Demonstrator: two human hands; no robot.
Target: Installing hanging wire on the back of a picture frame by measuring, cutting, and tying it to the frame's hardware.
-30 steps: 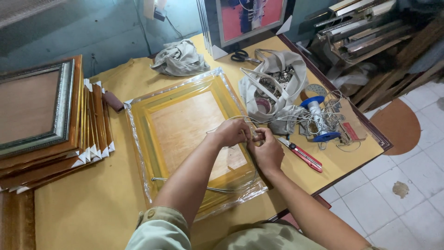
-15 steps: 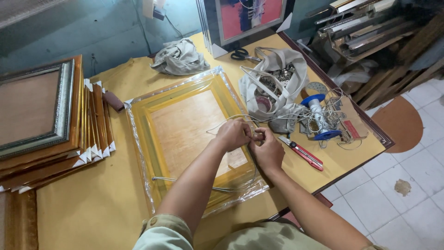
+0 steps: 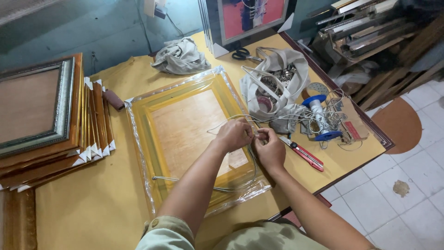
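wire point(image 3: 231, 121): lying centre frame, over the wrapped picture frame point(image 3: 194, 139) on the worktop point(image 3: 92, 208) | left hand point(image 3: 234, 134), right hand point(image 3: 269, 149): both pinching wire, grip narrow | step: seemingly fastening wire at frame's right edge | next: likely needing tension, small twists

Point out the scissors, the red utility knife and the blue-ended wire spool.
scissors point(image 3: 244, 55), head view, on the black handles.
red utility knife point(image 3: 306, 155), head view, mid-body.
blue-ended wire spool point(image 3: 319, 111), head view, on the pale core between the ends.
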